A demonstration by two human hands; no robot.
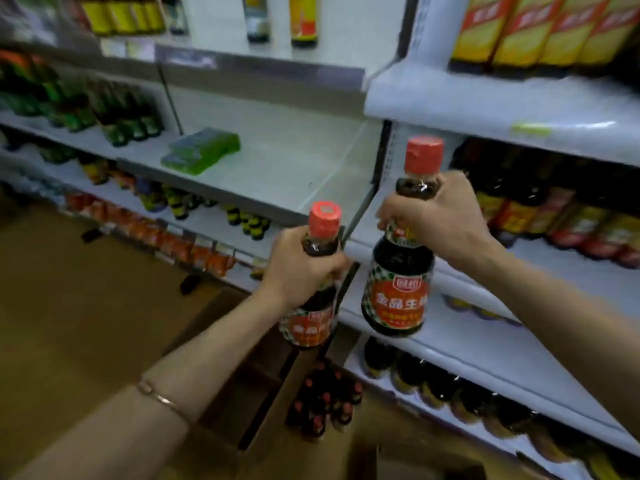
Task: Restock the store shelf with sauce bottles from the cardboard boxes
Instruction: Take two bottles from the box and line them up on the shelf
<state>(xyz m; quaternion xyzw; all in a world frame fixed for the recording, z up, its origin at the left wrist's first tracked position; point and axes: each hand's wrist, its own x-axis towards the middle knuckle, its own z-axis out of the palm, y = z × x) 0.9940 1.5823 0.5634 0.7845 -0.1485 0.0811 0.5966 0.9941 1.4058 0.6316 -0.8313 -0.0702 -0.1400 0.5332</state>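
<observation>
Left hand (298, 268), right hand (438, 220) grip bottle necks, caps up

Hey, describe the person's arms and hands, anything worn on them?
Both forearms are bare, with no sleeves in view and no gloves on the left hand or the right hand. The left wrist carries a thin, gold-toned bracelet. No watch or rings are visible.

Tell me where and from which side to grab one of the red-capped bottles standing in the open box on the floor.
Take a boxed bottle by its neck just below the red cap, coming straight down from above. They stand upright and packed together, so only the tops are free. Both the left hand and right hand hold their bottles at the neck.
</observation>
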